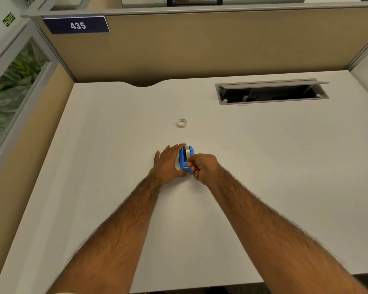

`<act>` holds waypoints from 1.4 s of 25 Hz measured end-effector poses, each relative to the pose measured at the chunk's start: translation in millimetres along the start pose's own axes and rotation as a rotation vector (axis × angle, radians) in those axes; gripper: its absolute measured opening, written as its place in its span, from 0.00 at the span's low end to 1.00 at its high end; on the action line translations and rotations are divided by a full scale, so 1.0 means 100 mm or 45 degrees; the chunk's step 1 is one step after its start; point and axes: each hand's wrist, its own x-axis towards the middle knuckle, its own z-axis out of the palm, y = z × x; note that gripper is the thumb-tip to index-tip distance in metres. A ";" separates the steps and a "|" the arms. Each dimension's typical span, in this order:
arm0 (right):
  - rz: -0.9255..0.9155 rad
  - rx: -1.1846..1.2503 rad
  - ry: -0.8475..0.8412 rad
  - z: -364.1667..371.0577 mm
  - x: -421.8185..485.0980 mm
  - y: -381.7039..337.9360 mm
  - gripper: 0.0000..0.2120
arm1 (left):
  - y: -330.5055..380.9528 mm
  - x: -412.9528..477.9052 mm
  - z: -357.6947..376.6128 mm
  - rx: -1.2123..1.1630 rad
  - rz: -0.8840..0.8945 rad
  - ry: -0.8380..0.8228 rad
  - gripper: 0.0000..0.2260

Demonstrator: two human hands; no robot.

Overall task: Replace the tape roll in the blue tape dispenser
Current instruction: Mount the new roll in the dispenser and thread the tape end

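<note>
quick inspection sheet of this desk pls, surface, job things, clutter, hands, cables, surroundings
surface: white desk, mostly bare, with a curved notch in its back edge.
job's things: blue tape dispenser on the desk between both hands, a roll seated in it; loose tape roll lying flat farther back, apart from the dispenser.
clutter: nothing seen.
grippers: left hand cupped against the dispenser's left side; right hand with fingers pinched at its near end, what they pinch too small to tell.
cables: a dark cable inside the open cable tray at the back right.
surroundings: tan cubicle panel with a sign reading 435; glass partition with plants behind on the left.
</note>
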 end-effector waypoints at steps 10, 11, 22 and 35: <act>-0.079 -0.014 0.027 -0.03 -0.14 0.19 0.09 | 0.06 -0.04 -0.02 0.007 -0.015 0.005 0.45; -0.092 -0.016 0.033 -0.04 -0.15 0.21 0.08 | 0.07 -0.04 -0.02 0.003 -0.015 0.007 0.44; -0.103 0.066 0.059 -0.06 -0.19 0.34 0.05 | 0.01 -0.05 0.01 0.074 0.023 -0.020 0.45; -0.074 0.189 -0.005 -0.08 -0.18 0.42 0.04 | 0.04 -0.06 0.00 0.100 0.014 -0.026 0.45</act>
